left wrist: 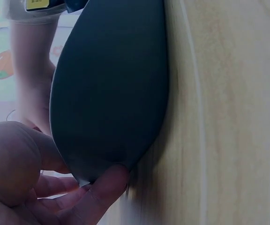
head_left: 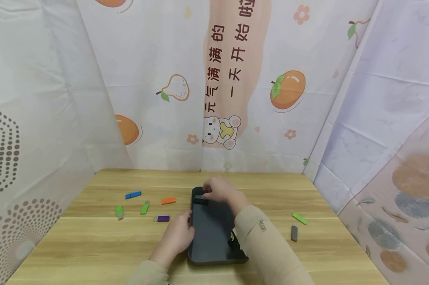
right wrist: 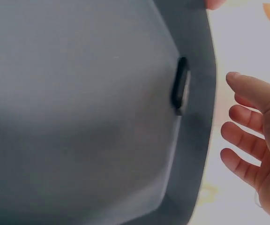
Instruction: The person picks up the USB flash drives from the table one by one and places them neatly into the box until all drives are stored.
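A dark grey tray (head_left: 214, 225) lies on the table. My left hand (head_left: 178, 233) holds its left rim; in the left wrist view the thumb (left wrist: 110, 185) is on one side of the rim and fingers are on the other. Near the tray's far end lies a black USB drive (head_left: 201, 200); the right wrist view shows the drive (right wrist: 180, 86) against the tray's inner wall. My right hand (head_left: 221, 190) is above the far end, beside that drive. In the right wrist view the right hand (right wrist: 261, 131) has loosely bent fingers, apart from the drive, with nothing in them.
Left of the tray lie USB drives: blue (head_left: 133, 195), orange (head_left: 168, 200), purple (head_left: 162, 218) and two green, one (head_left: 119, 212) farther left. To the right lie a green stick (head_left: 300, 218) and a grey one (head_left: 294, 233). A black, partly shiny thing (head_left: 233, 242) shows beside the right sleeve.
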Action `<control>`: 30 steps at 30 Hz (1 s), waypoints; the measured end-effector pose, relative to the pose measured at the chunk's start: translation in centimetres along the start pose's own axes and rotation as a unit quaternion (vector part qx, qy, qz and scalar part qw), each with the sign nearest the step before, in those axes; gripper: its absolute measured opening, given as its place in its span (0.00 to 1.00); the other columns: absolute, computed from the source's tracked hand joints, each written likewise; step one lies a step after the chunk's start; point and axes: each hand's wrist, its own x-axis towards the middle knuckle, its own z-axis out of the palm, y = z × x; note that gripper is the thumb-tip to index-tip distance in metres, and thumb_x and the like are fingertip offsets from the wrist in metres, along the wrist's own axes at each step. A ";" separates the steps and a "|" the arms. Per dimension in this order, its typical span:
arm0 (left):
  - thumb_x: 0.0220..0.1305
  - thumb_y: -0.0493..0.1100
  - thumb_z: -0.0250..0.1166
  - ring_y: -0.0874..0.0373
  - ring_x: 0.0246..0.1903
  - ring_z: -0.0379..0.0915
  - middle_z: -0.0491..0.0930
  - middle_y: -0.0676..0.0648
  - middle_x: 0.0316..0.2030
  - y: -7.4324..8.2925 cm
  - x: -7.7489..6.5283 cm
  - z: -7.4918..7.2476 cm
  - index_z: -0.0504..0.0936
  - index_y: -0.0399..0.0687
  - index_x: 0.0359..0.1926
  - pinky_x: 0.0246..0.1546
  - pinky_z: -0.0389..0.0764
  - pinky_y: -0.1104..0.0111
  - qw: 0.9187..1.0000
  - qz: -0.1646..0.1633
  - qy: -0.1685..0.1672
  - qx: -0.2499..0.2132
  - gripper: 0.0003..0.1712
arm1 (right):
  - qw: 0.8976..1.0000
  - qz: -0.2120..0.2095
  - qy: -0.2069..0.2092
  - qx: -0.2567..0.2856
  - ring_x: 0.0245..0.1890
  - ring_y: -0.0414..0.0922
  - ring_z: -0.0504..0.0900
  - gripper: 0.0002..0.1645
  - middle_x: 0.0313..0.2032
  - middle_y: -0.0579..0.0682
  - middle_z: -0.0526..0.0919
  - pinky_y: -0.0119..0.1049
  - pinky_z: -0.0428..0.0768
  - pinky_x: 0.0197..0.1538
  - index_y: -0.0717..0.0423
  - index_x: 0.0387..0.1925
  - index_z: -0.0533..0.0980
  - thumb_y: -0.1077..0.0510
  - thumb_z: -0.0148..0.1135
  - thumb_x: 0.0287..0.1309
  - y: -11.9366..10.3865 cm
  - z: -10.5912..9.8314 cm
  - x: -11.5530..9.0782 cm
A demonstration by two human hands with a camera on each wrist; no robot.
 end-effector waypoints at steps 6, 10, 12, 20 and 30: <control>0.63 0.31 0.64 0.39 0.56 0.78 0.79 0.30 0.55 -0.3 -0.1 0.3 0.73 0.25 0.64 0.52 0.81 0.47 1.000 0.019 0.013 0.003 0.28 | 0.999 -0.031 0.020 0.008 0.40 0.42 0.82 0.17 0.40 0.46 0.85 0.41 0.82 0.46 0.54 0.48 0.85 0.50 0.71 0.63 -0.4 -1.7 -0.4; 0.63 0.31 0.64 0.39 0.56 0.77 0.79 0.30 0.55 -0.3 -0.1 0.3 0.73 0.25 0.63 0.52 0.81 0.47 1.000 0.023 0.019 0.005 0.28 | 0.999 -0.035 0.031 0.010 0.44 0.46 0.83 0.16 0.43 0.48 0.85 0.42 0.82 0.48 0.52 0.48 0.84 0.49 0.70 0.64 -0.5 -3.1 -0.9; 0.63 0.31 0.64 0.39 0.56 0.77 0.79 0.30 0.56 -0.3 -0.1 0.3 0.73 0.25 0.64 0.52 0.81 0.47 1.000 0.023 0.020 0.005 0.28 | 0.999 -0.035 0.037 0.012 0.44 0.46 0.83 0.14 0.42 0.47 0.85 0.42 0.82 0.47 0.52 0.47 0.84 0.49 0.70 0.64 -0.5 -3.8 -1.1; 0.62 0.31 0.65 0.39 0.56 0.77 0.79 0.30 0.56 -0.1 -0.1 0.3 0.74 0.26 0.64 0.52 0.81 0.48 1.000 0.018 0.022 0.007 0.28 | 0.996 -0.037 0.079 0.018 0.39 0.41 0.82 0.10 0.40 0.44 0.85 0.37 0.82 0.44 0.49 0.43 0.84 0.49 0.70 0.64 -0.1 -5.5 -2.2; 0.62 0.30 0.64 0.40 0.56 0.78 0.79 0.30 0.56 0.0 -0.1 0.3 0.73 0.26 0.64 0.51 0.82 0.48 1.000 0.014 0.019 0.002 0.29 | 0.992 -0.048 0.111 0.030 0.57 0.49 0.80 0.23 0.56 0.50 0.82 0.46 0.78 0.60 0.50 0.54 0.82 0.47 0.73 0.60 1.0 -7.1 -4.0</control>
